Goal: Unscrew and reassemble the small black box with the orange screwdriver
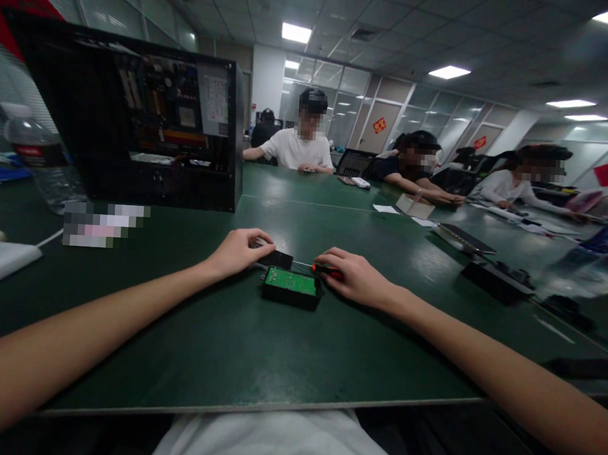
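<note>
A small black box point(290, 297) lies on the table in front of me, its top off and a green circuit board point(293, 280) showing inside. Just behind it, my left hand point(244, 248) grips the left end of a flat black cover point(277, 259) between thumb and fingers. My right hand point(355, 275) is wrapped round the red-and-black handle of a screwdriver point(327, 271). Its thin metal shaft points left, toward the cover; whether the tip touches it I cannot tell.
An opened computer case point(237, 141) stands at the back left, beside a plastic bottle point(50, 164). Across the green table point(213, 366) sit several people. To the right are a small open carton point(414, 206), a black block-shaped thing point(496, 283) and a flat dark device point(465, 239).
</note>
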A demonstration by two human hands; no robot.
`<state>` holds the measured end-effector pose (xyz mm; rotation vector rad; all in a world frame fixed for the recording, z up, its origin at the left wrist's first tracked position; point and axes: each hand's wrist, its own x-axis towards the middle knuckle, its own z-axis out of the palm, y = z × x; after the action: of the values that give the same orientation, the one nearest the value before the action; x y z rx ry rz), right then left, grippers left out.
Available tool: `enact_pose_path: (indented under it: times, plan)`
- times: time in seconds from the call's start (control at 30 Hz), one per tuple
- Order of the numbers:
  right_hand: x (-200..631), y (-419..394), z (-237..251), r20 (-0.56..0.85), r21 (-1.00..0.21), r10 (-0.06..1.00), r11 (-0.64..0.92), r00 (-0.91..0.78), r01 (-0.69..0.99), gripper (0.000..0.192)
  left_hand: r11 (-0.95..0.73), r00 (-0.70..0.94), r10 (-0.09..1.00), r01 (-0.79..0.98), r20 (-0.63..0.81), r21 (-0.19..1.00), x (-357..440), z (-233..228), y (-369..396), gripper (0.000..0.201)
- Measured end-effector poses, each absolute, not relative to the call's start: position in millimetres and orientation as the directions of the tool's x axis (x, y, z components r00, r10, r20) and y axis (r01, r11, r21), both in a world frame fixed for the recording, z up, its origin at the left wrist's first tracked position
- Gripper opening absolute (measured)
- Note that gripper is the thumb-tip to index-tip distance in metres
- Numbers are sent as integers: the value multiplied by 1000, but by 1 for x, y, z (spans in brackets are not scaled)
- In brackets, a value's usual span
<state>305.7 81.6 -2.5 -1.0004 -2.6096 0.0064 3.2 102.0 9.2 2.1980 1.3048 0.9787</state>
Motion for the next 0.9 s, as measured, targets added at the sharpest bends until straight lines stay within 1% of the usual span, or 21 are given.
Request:
enact_pose_path:
  times: [0.1,0.17,0.27,0.37,0.43,0.5,0.57,0.67,0.73,0.8,0.87,0.9]
  plan:
    - [304,78,0,284,-78,642,756,-712,650,33,-528,402,849,625,342,576,5,7,102,29]
    - [304,77,2,270,-59,635,761,-723,646,32,-563,445,826,626,346,540,6,5,101,27]
    - [303,77,4,301,-69,629,764,-717,641,31,-581,454,814,623,363,523,8,4,98,27]
    - [299,73,9,394,-168,605,788,-693,592,34,-558,412,830,606,375,567,8,5,95,27]
    - [292,68,12,423,-235,581,811,-695,535,36,-551,380,835,582,398,598,8,6,94,28]
    - [281,60,14,397,-263,576,817,-714,513,46,-526,348,850,552,395,647,9,7,94,31]
    - [268,51,14,341,-266,584,811,-736,520,58,-475,319,878,503,356,722,10,7,93,34]
    - [254,41,15,298,-287,583,810,-756,512,58,-403,273,910,395,313,826,13,5,93,37]
    - [255,41,20,328,-322,584,808,-742,493,55,-370,250,921,335,297,866,16,4,93,38]
    - [269,49,32,402,-362,620,783,-673,505,52,-334,255,931,311,260,890,17,4,92,38]
    - [299,67,46,489,-393,695,715,-528,578,49,-309,264,937,309,231,900,19,4,90,37]
    - [318,79,53,526,-396,735,656,-427,642,50,-301,266,938,306,223,903,20,5,89,37]
